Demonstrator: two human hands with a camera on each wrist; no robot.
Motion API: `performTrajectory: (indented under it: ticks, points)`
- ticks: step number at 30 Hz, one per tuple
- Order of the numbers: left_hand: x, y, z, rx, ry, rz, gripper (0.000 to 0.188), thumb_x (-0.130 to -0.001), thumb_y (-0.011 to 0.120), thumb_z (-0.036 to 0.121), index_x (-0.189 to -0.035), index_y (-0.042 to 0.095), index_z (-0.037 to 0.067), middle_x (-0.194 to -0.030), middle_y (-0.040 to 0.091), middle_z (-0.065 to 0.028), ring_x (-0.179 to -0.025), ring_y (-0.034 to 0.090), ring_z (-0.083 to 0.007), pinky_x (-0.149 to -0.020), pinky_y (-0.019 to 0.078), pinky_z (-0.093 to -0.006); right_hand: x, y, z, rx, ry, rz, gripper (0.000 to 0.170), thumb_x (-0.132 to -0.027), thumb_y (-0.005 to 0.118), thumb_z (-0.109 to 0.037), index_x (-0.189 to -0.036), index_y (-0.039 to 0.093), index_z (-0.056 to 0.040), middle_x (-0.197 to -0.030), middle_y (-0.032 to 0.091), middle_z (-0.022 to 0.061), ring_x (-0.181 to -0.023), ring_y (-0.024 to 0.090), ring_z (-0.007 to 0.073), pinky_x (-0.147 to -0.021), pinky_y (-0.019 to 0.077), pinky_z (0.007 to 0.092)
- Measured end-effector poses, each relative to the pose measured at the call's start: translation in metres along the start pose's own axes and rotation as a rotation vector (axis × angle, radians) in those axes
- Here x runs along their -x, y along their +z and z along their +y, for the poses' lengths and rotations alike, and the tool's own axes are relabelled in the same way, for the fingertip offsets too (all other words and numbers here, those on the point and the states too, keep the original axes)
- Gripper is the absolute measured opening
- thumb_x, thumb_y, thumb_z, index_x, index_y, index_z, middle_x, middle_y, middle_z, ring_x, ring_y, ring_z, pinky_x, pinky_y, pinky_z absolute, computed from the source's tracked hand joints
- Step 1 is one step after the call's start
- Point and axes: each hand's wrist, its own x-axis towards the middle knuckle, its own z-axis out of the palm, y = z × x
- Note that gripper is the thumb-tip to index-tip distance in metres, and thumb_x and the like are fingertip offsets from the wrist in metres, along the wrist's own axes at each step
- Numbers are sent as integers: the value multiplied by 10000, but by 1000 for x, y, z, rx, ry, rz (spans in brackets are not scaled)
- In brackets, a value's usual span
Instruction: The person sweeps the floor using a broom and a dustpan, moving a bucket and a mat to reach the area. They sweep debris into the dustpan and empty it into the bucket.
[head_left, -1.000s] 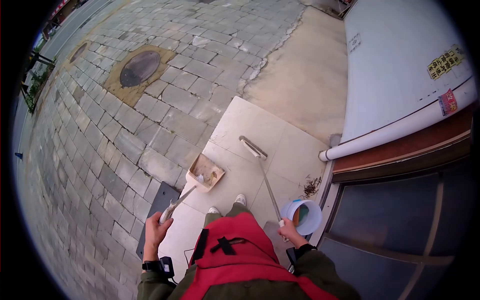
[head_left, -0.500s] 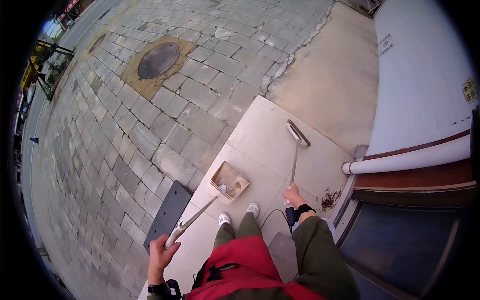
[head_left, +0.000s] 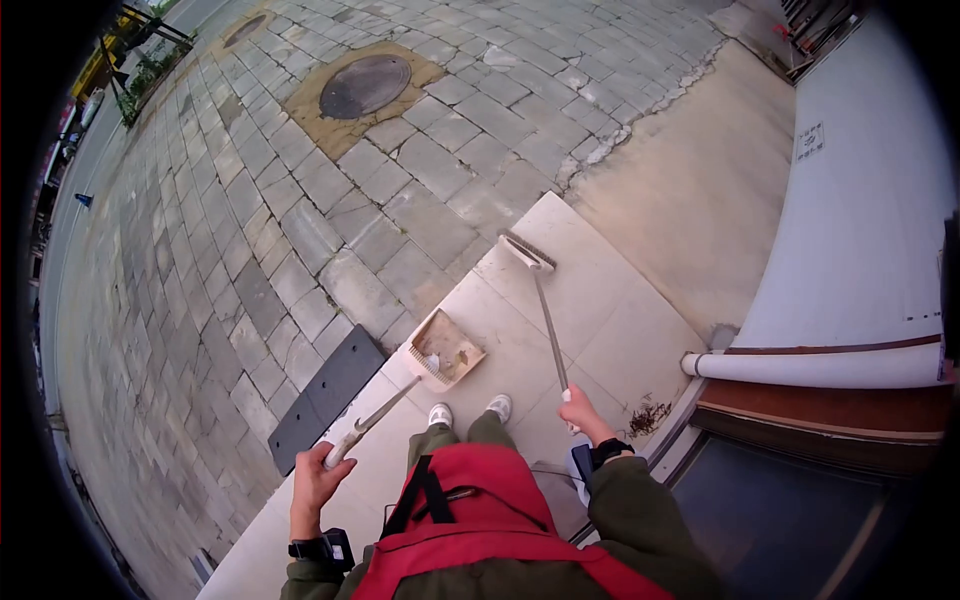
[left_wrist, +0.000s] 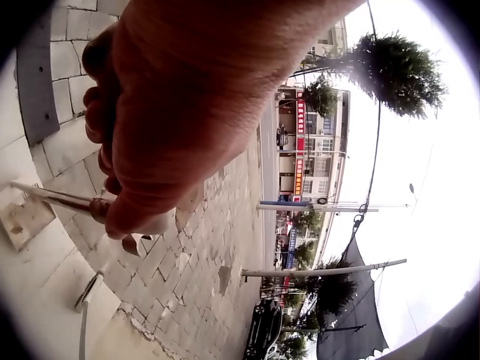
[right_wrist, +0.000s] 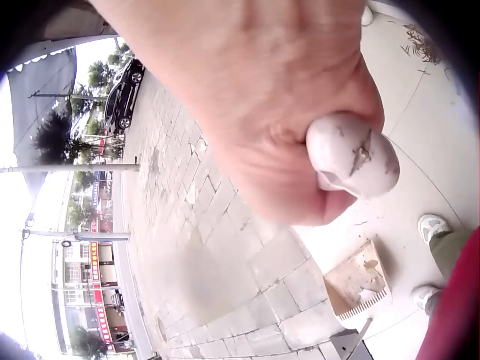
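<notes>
**A:** ok so where's the broom [head_left: 552, 330] at?

**B:** Its head is out past the dustpan [head_left: 450, 350], near the edge of the pale tiles [head_left: 615, 315]. Can't really tell if the bristles touch down. The handle slants back to the right hand [head_left: 587, 416], fingers wrapped round it near the top. In the right wrist view the rounded handle end [right_wrist: 352, 156] pokes out of the fist.

**A:** and the other hand?

**B:** Left hand [head_left: 318, 478] has a closed grip on the dustpan's handle [head_left: 375, 418] – same deal, fingers curled round. The pan's on the tiles just ahead of two white shoes [head_left: 499, 406], tilt hard to judge, with a pale scrap [head_left: 432, 362] and some brownish dirt inside.

**A:** anything else on the tiles?

**B:** Yep, a little pile of dark bits [head_left: 648, 417] off to the right, near the door frame [head_left: 676, 440]. A dark grey slab [head_left: 327, 400] lies along the left edge.

**A:** further out?

**B:** Grey paving [head_left: 240, 250] with a round manhole cover [head_left: 366, 86], then a white wall [head_left: 860, 200] on the right with a fat white pipe [head_left: 820, 367] along its foot. The left wrist view also gets a dark car [left_wrist: 262, 330] and some trees [left_wrist: 397, 71], all sideways lol.
</notes>
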Motion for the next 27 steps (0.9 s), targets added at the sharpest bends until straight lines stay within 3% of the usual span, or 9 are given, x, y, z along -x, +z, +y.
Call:
performTrajectory:
  ticks: [1,4,7,8,13,19,23,26,27]
  points:
    - [3,0,-1,-3,-6,4,282,-681,768,177,-701,577,-30,-530,455,-77,-503,396,-124,-477,370,-297,-27,9,0,63,-35,37,721,-614,545,9,-1314,378,51,-894,602,186,-687,608,253,-528,465,344]
    - [10,-2,-3,-5,-13,33,286,-673,772,177,-698,575,-28,-526,449,-76,-504,396,-126,-477,369,-297,-43,27,-37,79,-115,38,445,-676,560,-51,-1105,474,33,-1012,608,262,-990,592,411,-826,471,407]
    - [17,-13,-6,-13,-8,69,289,-665,774,182,-691,574,-26,-528,461,-92,-498,401,-146,-479,371,-303,-10,40,-25,284,6,-145,669,-678,546,-50,-1321,369,-1,-1051,605,251,-912,620,362,-762,493,409]
    - [16,-17,-11,-30,9,62,287,-666,772,182,-693,575,-25,-530,465,-93,-497,402,-149,-479,371,-303,4,46,-3,475,-66,-165,635,-695,578,-78,-1297,384,-15,-1078,589,270,-994,591,397,-826,473,437]
    - [8,-44,-38,-66,79,10,278,-676,759,197,-702,579,-12,-545,469,-102,-510,421,-168,-502,379,-318,128,55,48,506,58,-193,530,-653,613,-68,-1158,453,-59,-977,603,271,-972,574,441,-821,468,463]
    - [7,-80,-99,-70,152,-91,279,-686,747,228,-737,583,8,-563,468,-118,-524,430,-218,-518,381,-341,221,93,107,337,-19,-118,662,-643,583,-67,-1290,447,-73,-1010,609,256,-885,615,380,-754,495,391]
    - [9,-94,-140,-105,207,-130,286,-690,745,232,-746,575,9,-578,477,-127,-533,429,-232,-528,385,-345,279,136,84,167,113,71,749,-624,609,-34,-1341,392,-19,-968,606,167,-763,616,260,-603,494,332]
    - [5,-102,-163,-70,275,-174,285,-693,741,238,-751,579,12,-590,495,-136,-536,443,-234,-536,392,-347,279,170,110,11,210,224,738,-628,590,12,-1337,386,-23,-913,594,146,-679,599,246,-546,477,342]
    - [3,-102,-175,-77,285,-185,282,-695,739,244,-757,585,15,-598,506,-142,-539,457,-242,-539,396,-351,272,173,106,-81,294,204,671,-628,561,57,-1279,408,-6,-825,554,129,-588,550,237,-448,418,363]
